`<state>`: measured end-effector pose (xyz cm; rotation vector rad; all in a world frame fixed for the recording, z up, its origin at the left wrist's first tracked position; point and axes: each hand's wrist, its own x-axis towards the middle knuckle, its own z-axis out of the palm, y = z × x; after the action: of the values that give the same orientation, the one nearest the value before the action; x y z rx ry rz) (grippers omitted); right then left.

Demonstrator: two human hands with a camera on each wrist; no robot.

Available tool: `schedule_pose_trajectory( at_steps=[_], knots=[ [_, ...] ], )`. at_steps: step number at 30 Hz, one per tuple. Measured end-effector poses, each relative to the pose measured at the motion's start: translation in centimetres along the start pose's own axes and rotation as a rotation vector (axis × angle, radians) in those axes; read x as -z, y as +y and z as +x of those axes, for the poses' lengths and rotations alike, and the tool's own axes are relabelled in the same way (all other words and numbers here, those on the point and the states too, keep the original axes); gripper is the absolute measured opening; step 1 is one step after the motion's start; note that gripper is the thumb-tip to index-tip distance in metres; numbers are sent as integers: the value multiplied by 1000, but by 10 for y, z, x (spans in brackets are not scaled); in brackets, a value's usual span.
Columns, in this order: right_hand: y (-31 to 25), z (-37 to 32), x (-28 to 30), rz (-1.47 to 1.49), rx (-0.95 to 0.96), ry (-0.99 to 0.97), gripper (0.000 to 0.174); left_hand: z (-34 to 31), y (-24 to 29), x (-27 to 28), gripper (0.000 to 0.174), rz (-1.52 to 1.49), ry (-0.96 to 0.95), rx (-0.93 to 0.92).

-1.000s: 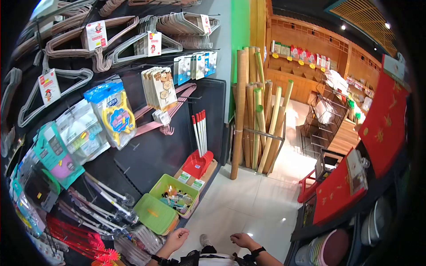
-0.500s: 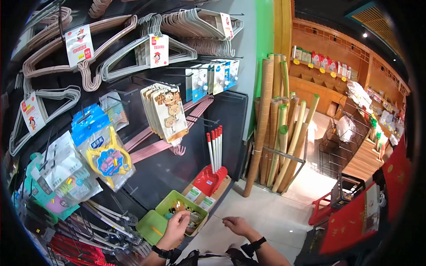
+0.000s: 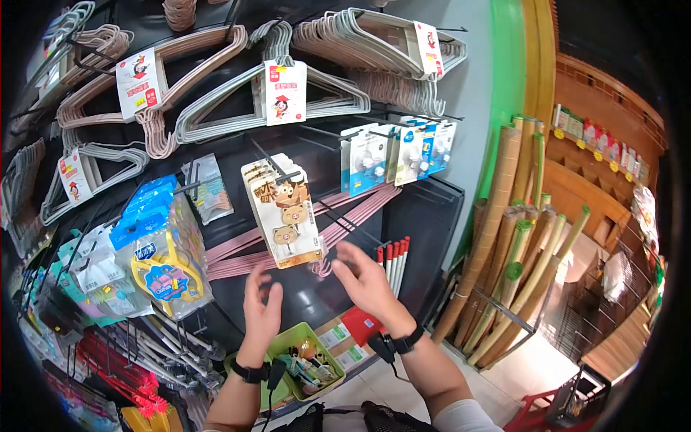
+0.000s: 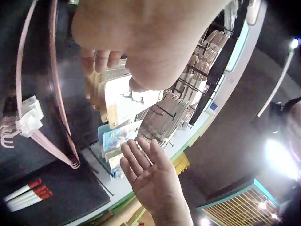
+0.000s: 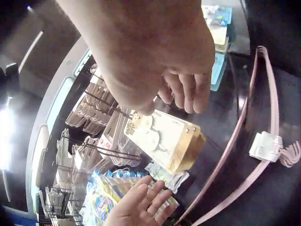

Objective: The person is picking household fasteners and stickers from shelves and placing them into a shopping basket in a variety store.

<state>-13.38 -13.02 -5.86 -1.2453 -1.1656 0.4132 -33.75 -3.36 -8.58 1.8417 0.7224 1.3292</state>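
In the head view a stack of bear-print hook cards [image 3: 286,216] hangs on a rack prong at the centre. My left hand [image 3: 262,309] is raised just below and left of the cards, fingers extended and holding nothing. On the other side, my right hand [image 3: 366,282] is lifted below and right of them, its thumb and fingers apart and nothing in the grasp. The left wrist view shows the card stack [image 4: 129,101] near my left fingers, with my right palm [image 4: 157,188] facing it. In the right wrist view the cards [image 5: 162,141] lie below my right fingers.
Clothes hangers [image 3: 273,101] hang above, with blue-backed packs [image 3: 371,162] to the right. Bagged yellow items [image 3: 167,263] hang at left, pink hangers [image 3: 234,259] behind the cards. A green bin [image 3: 306,360] stands below; rolled mats [image 3: 497,230] stand at right.
Both hands have risen from low in the head view toward the bear-print cards, and their fingers have spread. The view has moved closer to the rack, with the shelves at right sliding outward.
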Motion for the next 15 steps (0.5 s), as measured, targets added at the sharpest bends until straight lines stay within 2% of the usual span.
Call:
schedule_pose_trajectory(
  at_steps=[2, 5, 7, 9, 15],
  knots=[
    [6, 29, 2, -80, 110, 14, 42, 22, 9, -13, 45, 11, 55, -20],
    [3, 55, -1, -84, 171, -53, 43, 44, 16, -22, 41, -81, 45, -42],
    [1, 61, -5, 6, 137, -134, 42, 49, 20, -23, 36, -191, -70, 21],
    [0, 65, -8, 94, 38, -186, 41, 48, 27, -27, 31, -147, -25, 20],
    [1, 58, -5, 202, 73, -185, 28, 35, 53, -31, 29, -224, -20, 43]
  ],
)
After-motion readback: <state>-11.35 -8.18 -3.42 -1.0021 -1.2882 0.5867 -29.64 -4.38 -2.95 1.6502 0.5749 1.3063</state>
